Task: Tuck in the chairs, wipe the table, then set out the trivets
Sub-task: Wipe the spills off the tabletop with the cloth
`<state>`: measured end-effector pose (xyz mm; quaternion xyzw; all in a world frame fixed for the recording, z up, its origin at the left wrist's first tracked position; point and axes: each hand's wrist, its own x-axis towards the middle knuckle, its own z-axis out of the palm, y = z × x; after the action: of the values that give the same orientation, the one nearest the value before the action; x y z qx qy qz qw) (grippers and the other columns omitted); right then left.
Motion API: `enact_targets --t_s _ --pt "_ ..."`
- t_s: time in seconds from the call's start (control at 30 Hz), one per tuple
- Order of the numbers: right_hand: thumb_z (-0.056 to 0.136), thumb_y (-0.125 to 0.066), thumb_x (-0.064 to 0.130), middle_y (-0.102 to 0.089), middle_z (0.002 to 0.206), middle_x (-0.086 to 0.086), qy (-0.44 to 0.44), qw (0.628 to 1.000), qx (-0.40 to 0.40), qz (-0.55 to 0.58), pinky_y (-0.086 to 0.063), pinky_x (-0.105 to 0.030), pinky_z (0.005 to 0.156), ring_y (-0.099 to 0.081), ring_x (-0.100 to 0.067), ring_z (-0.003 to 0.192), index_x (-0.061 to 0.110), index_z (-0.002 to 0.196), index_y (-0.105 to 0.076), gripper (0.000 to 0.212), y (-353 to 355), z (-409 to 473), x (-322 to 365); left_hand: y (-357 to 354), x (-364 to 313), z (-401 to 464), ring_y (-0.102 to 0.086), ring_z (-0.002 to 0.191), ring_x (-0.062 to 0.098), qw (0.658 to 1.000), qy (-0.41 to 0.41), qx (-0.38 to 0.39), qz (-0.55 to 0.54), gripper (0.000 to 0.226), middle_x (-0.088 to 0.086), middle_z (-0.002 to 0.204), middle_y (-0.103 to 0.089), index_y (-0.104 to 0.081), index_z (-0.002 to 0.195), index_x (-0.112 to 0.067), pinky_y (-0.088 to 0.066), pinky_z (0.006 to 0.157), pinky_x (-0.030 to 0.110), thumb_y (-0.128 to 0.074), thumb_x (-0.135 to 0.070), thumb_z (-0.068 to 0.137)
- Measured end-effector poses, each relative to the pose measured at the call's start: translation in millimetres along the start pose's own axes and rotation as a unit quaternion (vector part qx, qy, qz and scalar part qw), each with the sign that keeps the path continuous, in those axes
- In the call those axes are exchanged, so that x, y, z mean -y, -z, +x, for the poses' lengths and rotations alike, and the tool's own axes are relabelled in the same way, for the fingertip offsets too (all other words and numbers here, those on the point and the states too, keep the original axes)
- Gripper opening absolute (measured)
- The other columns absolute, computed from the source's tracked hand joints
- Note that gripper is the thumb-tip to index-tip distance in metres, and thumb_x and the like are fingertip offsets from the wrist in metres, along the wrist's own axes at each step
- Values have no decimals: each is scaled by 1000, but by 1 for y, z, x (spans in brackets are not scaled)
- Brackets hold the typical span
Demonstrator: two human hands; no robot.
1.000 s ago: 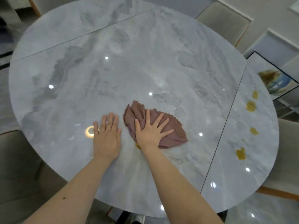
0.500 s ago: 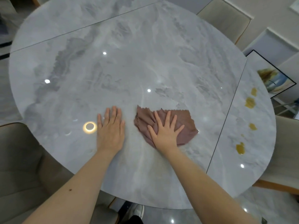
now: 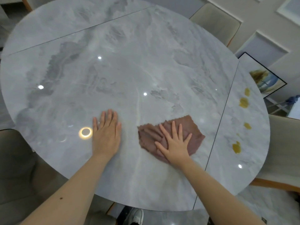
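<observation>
Soft, even indoor light falls from overhead. The glossy desk (image 3: 146, 62) mirrors it as small white glare spots and one bright ring beside the left hand (image 3: 106, 135). Shadows are faint. The wide lens bends the desk's rim and the frame edges. Focus is slightly soft throughout, with mild blur around the right hand (image 3: 174, 143).

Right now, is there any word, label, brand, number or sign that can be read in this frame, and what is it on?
None can be read.
Table: bare marble pattern, yellow stains, no text.
Cloth under the right hand: no label visible.
Framed picture: painted image only, no legible writing.
Shoe: no brand visible.
</observation>
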<state>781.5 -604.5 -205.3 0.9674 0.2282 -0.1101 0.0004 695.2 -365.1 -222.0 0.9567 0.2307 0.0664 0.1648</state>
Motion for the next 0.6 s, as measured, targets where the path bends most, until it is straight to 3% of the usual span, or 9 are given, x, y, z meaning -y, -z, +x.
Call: enact_targets --t_s 0.1,0.17,0.27,0.37,0.47,0.53,0.6 --pt "86 -23 74 12 160 -3 -53 998 -18 29 8 -72 105 16 -33 145 50 147 0 69 6 48 38 2 0 0 -12 146 21 999 12 -4 -40 68 2 156 -22 -29 147 -13 5 117 40 -3 -42 92" --pt "82 -16 76 11 160 -6 -41 998 -25 36 9 -73 103 15 -35 145 47 148 -1 73 4 61 79 3 1 1 -6 146 16 996 26 2 -90 61 -1 157 -17 -25 148 -17 9 116 34 -6 -40 95" --pt "79 -13 75 8 160 -6 54 997 -35 30 12 -72 103 14 -36 145 47 148 -5 75 -6 30 118 10 2 2 -5 143 3 971 47 -18 -232 48 -3 157 -13 -20 149 -21 6 117 28 -16 -32 102" --pt "84 -22 76 8 160 -2 155 987 -35 17 14 -68 105 17 -34 145 51 146 -3 70 -20 -31 102 27 12 -5 -2 134 -13 926 59 -27 -372 48 -10 158 -4 -16 149 -28 -3 113 16 -26 -33 102" --pt "81 -14 81 20 157 5 172 985 -6 -6 15 -67 106 21 -31 144 57 142 8 70 -18 -56 50 31 33 -25 -9 142 0 969 -3 -19 -245 51 -4 158 -11 -20 149 -25 -5 117 26 -22 -42 101" --pt "75 -7 85 26 155 6 104 994 10 -16 15 -67 107 25 -29 143 58 139 14 73 -11 -44 25 27 44 -38 -18 144 13 987 -23 -23 -157 58 2 157 -19 -26 148 -21 -6 119 37 -15 -44 97" --pt "71 -7 87 23 157 3 11 1000 7 4 13 -69 106 23 -31 143 56 142 11 79 -5 -22 27 25 48 -51 -24 143 20 992 -21 -37 -116 59 5 154 -26 -33 146 -16 -8 118 39 -14 -40 95"
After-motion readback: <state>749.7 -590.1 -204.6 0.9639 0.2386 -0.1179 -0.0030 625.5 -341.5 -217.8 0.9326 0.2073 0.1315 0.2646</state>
